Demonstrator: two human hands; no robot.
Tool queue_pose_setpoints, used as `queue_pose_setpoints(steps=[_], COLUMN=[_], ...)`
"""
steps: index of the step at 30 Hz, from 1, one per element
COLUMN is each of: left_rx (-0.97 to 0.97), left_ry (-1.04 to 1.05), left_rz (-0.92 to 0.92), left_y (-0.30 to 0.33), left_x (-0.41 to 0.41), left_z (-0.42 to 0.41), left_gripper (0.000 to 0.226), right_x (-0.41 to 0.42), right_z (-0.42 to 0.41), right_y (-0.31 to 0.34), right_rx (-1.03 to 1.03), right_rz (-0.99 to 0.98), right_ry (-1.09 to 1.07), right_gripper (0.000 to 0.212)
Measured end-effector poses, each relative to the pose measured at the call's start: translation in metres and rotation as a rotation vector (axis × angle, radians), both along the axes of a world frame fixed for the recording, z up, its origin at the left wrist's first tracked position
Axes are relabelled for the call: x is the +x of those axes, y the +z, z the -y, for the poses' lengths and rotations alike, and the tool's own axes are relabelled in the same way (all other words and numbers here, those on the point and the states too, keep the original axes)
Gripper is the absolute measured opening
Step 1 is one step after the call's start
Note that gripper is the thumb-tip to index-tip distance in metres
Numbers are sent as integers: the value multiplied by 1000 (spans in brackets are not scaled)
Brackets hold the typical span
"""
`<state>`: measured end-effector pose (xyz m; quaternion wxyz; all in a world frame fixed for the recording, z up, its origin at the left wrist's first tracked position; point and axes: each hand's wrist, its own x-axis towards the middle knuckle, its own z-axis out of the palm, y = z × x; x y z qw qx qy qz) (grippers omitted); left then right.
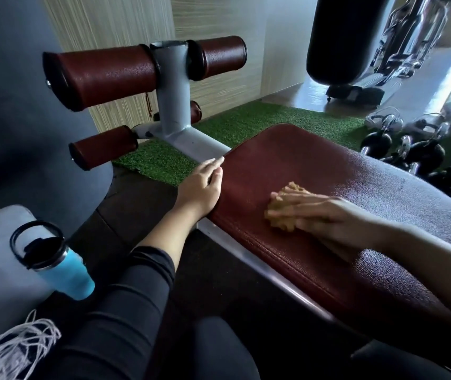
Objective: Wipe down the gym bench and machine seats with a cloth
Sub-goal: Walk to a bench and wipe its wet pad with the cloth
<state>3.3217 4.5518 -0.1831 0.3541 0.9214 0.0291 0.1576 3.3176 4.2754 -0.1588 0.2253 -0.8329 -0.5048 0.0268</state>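
A dark red padded gym bench runs from the middle of the view toward the lower right. My right hand lies flat with straight fingers on a crumpled tan cloth, pressing it onto the bench pad. My left hand rests against the pad's left edge, fingers extended along the side near the grey metal frame. Red leather leg rollers stick out from the grey upright post at the bench's far end.
A blue bottle with a black lid lies on a grey surface at lower left, beside white cords. Black kettlebells crowd the floor at right. A black punching bag hangs at the back. Green turf lies under the bench.
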Motion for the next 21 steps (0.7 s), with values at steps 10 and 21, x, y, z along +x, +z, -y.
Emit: queue_pose_setpoints(steps=[10,21], left_rx=[27,12], left_ry=[-22,-23], left_rz=[3,30], left_y=[-1,-1], left_x=[4,4], left_z=[-3,-2], left_gripper=[40,39], right_x=[-31,25], right_z=[-67,-56], right_y=[-10,-2], right_rx=[-1,10], right_rz=[218,51], right_ry=[27,-209], right_gripper=[35,41])
